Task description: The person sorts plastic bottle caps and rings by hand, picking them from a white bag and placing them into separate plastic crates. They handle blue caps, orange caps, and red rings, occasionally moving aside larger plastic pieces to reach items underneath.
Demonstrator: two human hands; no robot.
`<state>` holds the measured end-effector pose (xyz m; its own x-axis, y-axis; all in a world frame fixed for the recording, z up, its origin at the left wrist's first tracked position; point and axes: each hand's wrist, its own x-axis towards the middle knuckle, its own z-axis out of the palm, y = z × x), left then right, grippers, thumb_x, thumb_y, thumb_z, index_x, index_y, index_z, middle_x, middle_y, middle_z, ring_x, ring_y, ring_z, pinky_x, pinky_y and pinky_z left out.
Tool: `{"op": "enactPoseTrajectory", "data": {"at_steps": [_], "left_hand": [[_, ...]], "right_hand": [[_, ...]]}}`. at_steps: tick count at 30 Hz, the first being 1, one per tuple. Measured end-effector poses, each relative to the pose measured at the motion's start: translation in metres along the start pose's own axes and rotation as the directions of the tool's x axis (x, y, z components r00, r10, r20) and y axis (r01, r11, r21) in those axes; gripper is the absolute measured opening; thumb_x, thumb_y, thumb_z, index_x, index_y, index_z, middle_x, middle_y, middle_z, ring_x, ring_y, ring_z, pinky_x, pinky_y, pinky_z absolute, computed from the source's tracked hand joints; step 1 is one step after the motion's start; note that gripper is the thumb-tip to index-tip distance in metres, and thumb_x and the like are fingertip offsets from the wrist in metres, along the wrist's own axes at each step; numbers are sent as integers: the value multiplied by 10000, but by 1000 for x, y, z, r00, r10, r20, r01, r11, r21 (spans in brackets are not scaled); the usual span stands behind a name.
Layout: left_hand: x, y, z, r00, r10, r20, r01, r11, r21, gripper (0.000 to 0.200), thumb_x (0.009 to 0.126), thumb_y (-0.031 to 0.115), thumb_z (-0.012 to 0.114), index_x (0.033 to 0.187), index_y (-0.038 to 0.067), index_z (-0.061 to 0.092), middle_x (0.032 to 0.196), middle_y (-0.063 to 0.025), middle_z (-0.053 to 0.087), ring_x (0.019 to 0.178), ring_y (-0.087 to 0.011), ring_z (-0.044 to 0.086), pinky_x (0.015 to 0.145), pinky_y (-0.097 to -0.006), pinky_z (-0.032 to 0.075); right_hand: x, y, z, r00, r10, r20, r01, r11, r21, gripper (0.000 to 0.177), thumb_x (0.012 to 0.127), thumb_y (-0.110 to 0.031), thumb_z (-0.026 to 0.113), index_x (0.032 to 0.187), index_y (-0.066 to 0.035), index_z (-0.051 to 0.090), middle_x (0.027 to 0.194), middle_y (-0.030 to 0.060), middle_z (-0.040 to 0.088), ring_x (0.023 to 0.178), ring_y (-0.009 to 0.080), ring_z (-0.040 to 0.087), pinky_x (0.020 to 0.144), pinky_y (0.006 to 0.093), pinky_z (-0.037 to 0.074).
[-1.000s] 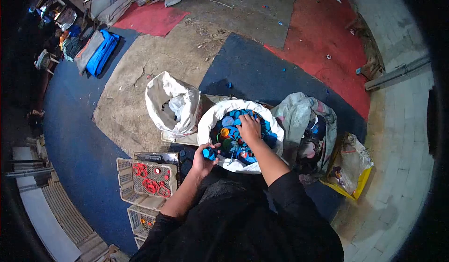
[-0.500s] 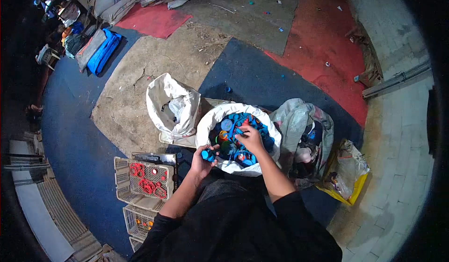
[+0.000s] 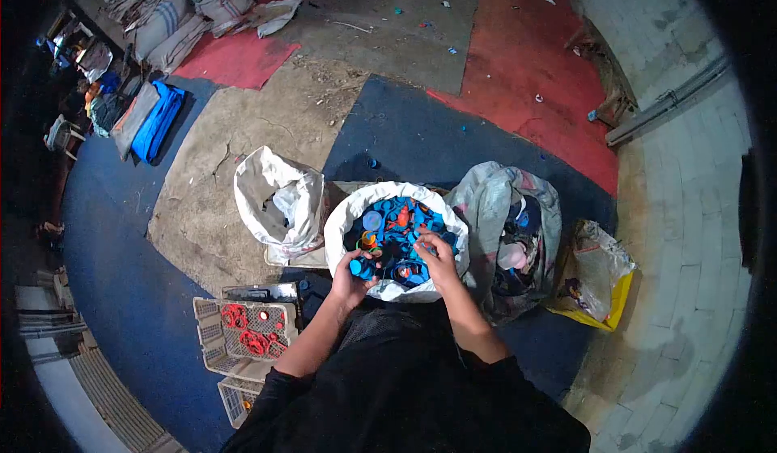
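A white sack with its rim rolled down stands right in front of me, full of mostly blue plastic caps with some orange and red pieces among them. At its near left rim, my left hand is closed around blue bottle caps, palm turned up. My right hand hovers over the right part of the caps, fingers curled in. Whether a small piece sits between those fingertips is too small to make out. A red-orange piece lies on top of the pile.
Another white sack stands to the left, and a grey sack of mixed plastic to the right. Beyond it lies a yellow bag beside the wall. Crates with red rings are at the lower left. Stuffed sacks are piled far back.
My right hand has drawn back toward me from the middle of the caps. The red-orange piece by its fingers now lies uncovered. My left hand keeps its hold on the blue caps.
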<state>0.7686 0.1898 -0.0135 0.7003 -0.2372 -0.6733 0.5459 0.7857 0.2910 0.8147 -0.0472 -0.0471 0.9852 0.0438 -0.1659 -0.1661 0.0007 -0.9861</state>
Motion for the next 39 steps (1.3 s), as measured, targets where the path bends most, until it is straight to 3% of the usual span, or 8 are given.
{"op": "enactPoseTrajectory", "data": {"at_steps": [7, 11, 14, 18, 25, 33, 36, 39], "left_hand": [[5, -4, 11, 997, -44, 59, 43, 999, 3, 311, 1002, 393, 534, 983, 97, 627, 1172, -108, 670, 926, -234, 626, 691, -357, 523], [7, -7, 18, 993, -77, 93, 79, 997, -12, 311, 1002, 391, 550, 1043, 96, 639, 1138, -113, 687, 931, -242, 635, 741, -366, 551], [7, -12, 22, 990, -89, 113, 101, 989, -106, 302, 998, 383, 568, 1064, 97, 635, 1144, -109, 689, 947, -247, 643, 749, -371, 556], [15, -16, 17, 991, -96, 92, 108, 984, -142, 219, 1002, 333, 596, 1076, 131, 634, 1089, -58, 692, 947, -203, 649, 809, -393, 572], [18, -21, 17, 991, -97, 95, 103, 993, -54, 252, 1013, 376, 590, 1123, 156, 642, 1089, -50, 687, 991, -234, 669, 869, -445, 576], [14, -19, -26, 996, -66, 58, 72, 992, -102, 215, 948, 275, 614, 1073, 105, 654, 1036, -85, 705, 866, -220, 683, 756, -373, 577], [8, -8, -32, 996, -47, 75, 62, 974, -216, 194, 942, 251, 615, 1025, 81, 657, 1093, -111, 696, 921, -244, 675, 726, -353, 573], [3, 0, -33, 995, -5, 99, 33, 958, -286, 228, 961, 252, 581, 1051, 53, 648, 1157, -146, 673, 1018, -293, 656, 735, -339, 575]], "right_hand": [[-16, -35, 3, 894, 418, 163, -415, 632, 654, 205, 1010, -293, 651, 1158, -151, 655, 1158, 67, 724, 1025, 228, 674, 933, 431, 493], [-21, -36, -2, 903, 325, 280, -408, 446, 797, 255, 946, -129, 691, 1195, -110, 640, 1226, 104, 698, 1141, 213, 641, 958, 399, 499], [-24, -58, 13, 996, 85, 6, -77, 873, 482, 333, 889, 14, 702, 1207, -51, 630, 1232, 107, 687, 1150, 184, 629, 977, 349, 496], [-27, -76, 19, 1000, 16, -14, -13, 974, 224, 397, 882, 29, 729, 1264, 2, 624, 1186, 98, 711, 1051, 140, 666, 882, 277, 526], [-40, -91, 52, 869, -400, 291, 495, 728, -475, 385, 784, -184, 830, 1138, -70, 729, 1143, 95, 719, 1035, 286, 660, 905, 418, 509], [-44, -79, 62, 810, -305, 502, 528, 751, -397, 483, 757, -240, 864, 1207, -125, 731, 1286, 101, 621, 1209, 313, 583, 1017, 446, 472], [-16, -43, 38, 900, -401, 168, 433, 793, -428, 473, 810, -216, 829, 1251, -102, 699, 1277, 161, 631, 1166, 344, 627, 1006, 448, 488], [7, 7, 5, 986, -76, -147, -20, 827, -562, 479, 865, -296, 791, 1266, -64, 672, 1289, 185, 639, 1197, 356, 613, 1028, 431, 476]]}}
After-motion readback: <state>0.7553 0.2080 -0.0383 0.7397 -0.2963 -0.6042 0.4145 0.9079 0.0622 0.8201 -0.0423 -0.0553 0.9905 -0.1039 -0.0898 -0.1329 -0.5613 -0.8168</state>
